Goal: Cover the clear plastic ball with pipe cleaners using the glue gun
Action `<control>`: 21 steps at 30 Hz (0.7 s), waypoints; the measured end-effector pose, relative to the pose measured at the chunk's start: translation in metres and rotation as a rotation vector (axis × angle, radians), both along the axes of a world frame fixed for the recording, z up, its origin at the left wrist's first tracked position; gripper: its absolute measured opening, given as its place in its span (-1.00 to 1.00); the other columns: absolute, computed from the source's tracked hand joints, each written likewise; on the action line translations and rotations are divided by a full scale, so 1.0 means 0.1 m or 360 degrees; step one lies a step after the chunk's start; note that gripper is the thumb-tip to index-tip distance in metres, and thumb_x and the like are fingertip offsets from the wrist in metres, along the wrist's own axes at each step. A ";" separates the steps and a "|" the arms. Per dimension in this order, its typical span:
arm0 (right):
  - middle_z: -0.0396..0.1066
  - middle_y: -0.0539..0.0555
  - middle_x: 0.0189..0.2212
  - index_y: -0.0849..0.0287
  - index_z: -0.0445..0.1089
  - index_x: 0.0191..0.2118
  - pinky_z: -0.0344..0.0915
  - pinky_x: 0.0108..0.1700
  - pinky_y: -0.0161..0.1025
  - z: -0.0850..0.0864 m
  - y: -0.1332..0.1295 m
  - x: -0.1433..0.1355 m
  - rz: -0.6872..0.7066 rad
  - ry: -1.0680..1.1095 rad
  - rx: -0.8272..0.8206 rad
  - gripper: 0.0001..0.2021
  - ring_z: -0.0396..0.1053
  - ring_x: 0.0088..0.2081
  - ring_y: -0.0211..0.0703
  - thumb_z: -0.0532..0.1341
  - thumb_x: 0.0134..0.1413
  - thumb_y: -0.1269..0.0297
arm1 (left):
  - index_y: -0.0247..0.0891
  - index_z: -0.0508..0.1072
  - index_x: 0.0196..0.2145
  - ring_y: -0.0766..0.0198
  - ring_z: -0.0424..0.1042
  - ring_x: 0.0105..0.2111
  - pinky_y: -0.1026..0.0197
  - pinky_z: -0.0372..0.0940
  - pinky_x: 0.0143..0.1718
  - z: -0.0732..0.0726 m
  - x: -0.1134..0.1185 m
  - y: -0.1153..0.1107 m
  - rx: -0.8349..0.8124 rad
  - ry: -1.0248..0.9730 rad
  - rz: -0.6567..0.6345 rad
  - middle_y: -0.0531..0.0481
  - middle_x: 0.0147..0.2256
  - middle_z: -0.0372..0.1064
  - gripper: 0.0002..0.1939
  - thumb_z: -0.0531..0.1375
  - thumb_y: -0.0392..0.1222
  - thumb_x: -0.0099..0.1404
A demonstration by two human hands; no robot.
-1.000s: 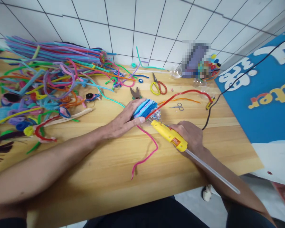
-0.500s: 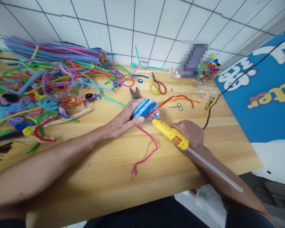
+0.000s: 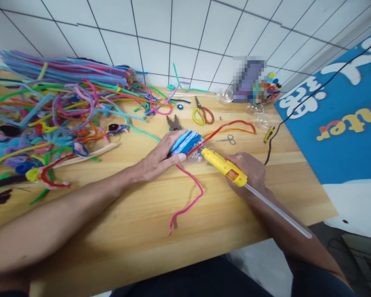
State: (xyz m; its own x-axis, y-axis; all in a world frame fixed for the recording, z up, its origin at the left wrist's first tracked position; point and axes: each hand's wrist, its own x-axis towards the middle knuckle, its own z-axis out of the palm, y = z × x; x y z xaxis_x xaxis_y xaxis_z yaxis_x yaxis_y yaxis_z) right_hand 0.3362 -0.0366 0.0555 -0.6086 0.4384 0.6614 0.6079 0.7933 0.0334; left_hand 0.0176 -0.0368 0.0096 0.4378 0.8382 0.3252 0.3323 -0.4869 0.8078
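My left hand (image 3: 163, 156) is wrapped round a bundle wound in blue and lilac pipe cleaners (image 3: 188, 144); its far end looks clear and glossy. A red pipe cleaner (image 3: 218, 131) runs from near my thumb off to the right. Below the hand, a pink pipe cleaner (image 3: 193, 202) trails over the wood. In my right hand (image 3: 249, 169) is a yellow hot glue gun (image 3: 224, 165), gripped by its handle. The gun's nozzle is at the right end of the bundle; whether it touches cannot be made out. A clear glue stick (image 3: 280, 211) sticks out of its back.
Pliers (image 3: 174, 123), red-and-yellow scissors (image 3: 203, 114) and small metal scissors (image 3: 229, 140) lie beyond my hands. Tangled pipe cleaners (image 3: 49, 111) cover the table's left. A yellow cutter (image 3: 268, 135) and a black cord (image 3: 275, 134) lie at right. Clear plastic balls (image 3: 225, 95) stand near the wall.
The glue gun has shifted slightly up and right relative to the bundle. The red pipe cleaner's far end has swung right. My left hand keeps its grip, while the whole view has moved a little.
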 end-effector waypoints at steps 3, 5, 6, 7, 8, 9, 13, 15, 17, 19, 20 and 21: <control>0.52 0.01 -0.45 0.11 0.51 -0.13 0.31 -0.34 -0.18 -0.03 0.04 0.01 -0.0016 0.0058 0.0014 -0.89 0.45 -0.43 -0.16 0.22 0.44 0.30 | -0.08 0.03 0.59 -0.15 0.08 0.56 -0.30 0.05 0.60 0.00 0.00 0.00 0.0017 -0.0008 -0.0018 -0.24 0.54 0.07 -0.25 0.11 0.21 0.63; 0.53 0.01 -0.46 0.11 0.53 -0.12 0.31 -0.34 -0.19 -0.05 0.07 0.03 -0.0043 0.0064 0.0012 -0.90 0.48 -0.42 -0.15 0.24 0.42 0.31 | -0.08 0.03 0.59 -0.14 0.09 0.55 -0.30 0.05 0.60 0.00 0.00 -0.01 0.0035 -0.0017 -0.0026 -0.24 0.54 0.08 -0.27 0.11 0.18 0.63; 0.54 0.01 -0.45 0.10 0.54 -0.12 0.31 -0.34 -0.19 -0.06 0.08 0.04 -0.0061 0.0058 -0.0005 -0.90 0.49 -0.41 -0.14 0.25 0.40 0.31 | -0.08 0.03 0.59 -0.14 0.09 0.55 -0.30 0.05 0.60 0.00 0.00 -0.01 0.0040 -0.0021 -0.0028 -0.24 0.54 0.08 -0.27 0.11 0.17 0.64; 0.55 0.01 -0.44 0.10 0.54 -0.11 0.31 -0.35 -0.19 -0.07 0.09 0.05 -0.0080 0.0050 -0.0031 -0.90 0.50 -0.41 -0.13 0.26 0.39 0.31 | -0.07 0.03 0.59 -0.14 0.09 0.55 -0.30 0.04 0.60 0.00 0.00 -0.01 0.0043 -0.0022 -0.0027 -0.23 0.54 0.08 -0.27 0.11 0.17 0.64; 0.57 0.02 -0.43 0.10 0.55 -0.11 0.32 -0.35 -0.20 -0.08 0.10 0.06 -0.0100 0.0044 -0.0060 -0.90 0.51 -0.40 -0.13 0.26 0.38 0.31 | -0.07 0.03 0.59 -0.14 0.09 0.55 -0.31 0.04 0.60 -0.01 0.00 -0.01 0.0045 -0.0024 -0.0023 -0.23 0.54 0.08 -0.27 0.12 0.16 0.63; 0.59 0.03 -0.41 0.10 0.55 -0.10 0.32 -0.35 -0.20 -0.08 0.10 0.07 -0.0118 0.0037 -0.0088 -0.90 0.52 -0.40 -0.12 0.27 0.37 0.31 | -0.07 0.03 0.59 -0.15 0.09 0.55 -0.31 0.04 0.60 -0.01 0.00 -0.01 0.0048 -0.0028 -0.0017 -0.23 0.54 0.09 -0.27 0.12 0.15 0.63; 0.60 0.05 -0.40 0.09 0.56 -0.09 0.35 -0.33 -0.19 -0.11 0.09 0.09 -0.0150 0.0006 -0.0165 -0.88 0.54 -0.38 -0.10 0.26 0.38 0.27 | -0.06 0.03 0.59 -0.14 0.10 0.54 -0.31 0.05 0.60 -0.02 0.00 0.00 0.0050 -0.0040 -0.0011 -0.22 0.54 0.10 -0.27 0.13 0.15 0.63; 0.58 0.04 -0.43 0.09 0.56 -0.12 0.35 -0.33 -0.18 -0.12 0.08 0.09 -0.0146 0.0000 -0.0166 -0.87 0.52 -0.39 -0.11 0.24 0.40 0.25 | -0.05 0.03 0.60 -0.15 0.09 0.55 -0.31 0.05 0.60 -0.02 0.00 -0.01 0.0038 -0.0033 -0.0016 -0.22 0.54 0.09 -0.26 0.12 0.16 0.63; 0.56 0.03 -0.45 0.09 0.55 -0.14 0.34 -0.33 -0.18 -0.13 0.07 0.08 -0.0138 0.0009 -0.0147 -0.86 0.51 -0.40 -0.11 0.23 0.40 0.25 | -0.05 0.02 0.60 -0.15 0.08 0.55 -0.31 0.04 0.61 -0.01 0.00 -0.01 0.0020 -0.0023 -0.0013 -0.22 0.55 0.07 -0.26 0.12 0.18 0.63; 0.55 0.02 -0.45 0.08 0.55 -0.14 0.33 -0.33 -0.18 -0.13 0.06 0.07 -0.0116 0.0018 -0.0135 -0.87 0.50 -0.41 -0.12 0.23 0.40 0.27 | -0.06 0.02 0.60 -0.15 0.07 0.56 -0.31 0.03 0.61 0.00 0.00 -0.02 0.0001 -0.0016 -0.0001 -0.22 0.55 0.07 -0.25 0.12 0.19 0.62; 0.55 0.02 -0.45 0.08 0.54 -0.14 0.32 -0.34 -0.18 -0.12 0.06 0.06 -0.0095 0.0023 -0.0125 -0.88 0.49 -0.41 -0.12 0.23 0.40 0.28 | -0.07 0.03 0.59 -0.15 0.07 0.56 -0.30 0.02 0.61 0.00 0.00 -0.02 -0.0009 -0.0014 0.0004 -0.22 0.55 0.07 -0.25 0.12 0.20 0.62; 0.54 0.02 -0.46 0.08 0.54 -0.13 0.31 -0.34 -0.18 -0.11 0.05 0.05 -0.0066 0.0029 -0.0109 -0.89 0.48 -0.42 -0.13 0.23 0.40 0.29 | -0.08 0.03 0.59 -0.15 0.07 0.56 -0.29 0.02 0.61 0.01 0.00 -0.02 -0.0017 -0.0014 0.0007 -0.23 0.55 0.07 -0.24 0.12 0.20 0.62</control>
State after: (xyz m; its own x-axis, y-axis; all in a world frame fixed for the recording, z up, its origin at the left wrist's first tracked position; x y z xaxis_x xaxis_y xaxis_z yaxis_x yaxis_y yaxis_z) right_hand 0.3410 -0.0319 0.0446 -0.5770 0.5077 0.6397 0.6402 0.7675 -0.0317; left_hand 0.0181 -0.0391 0.0101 0.4314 0.8436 0.3198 0.3271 -0.4766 0.8160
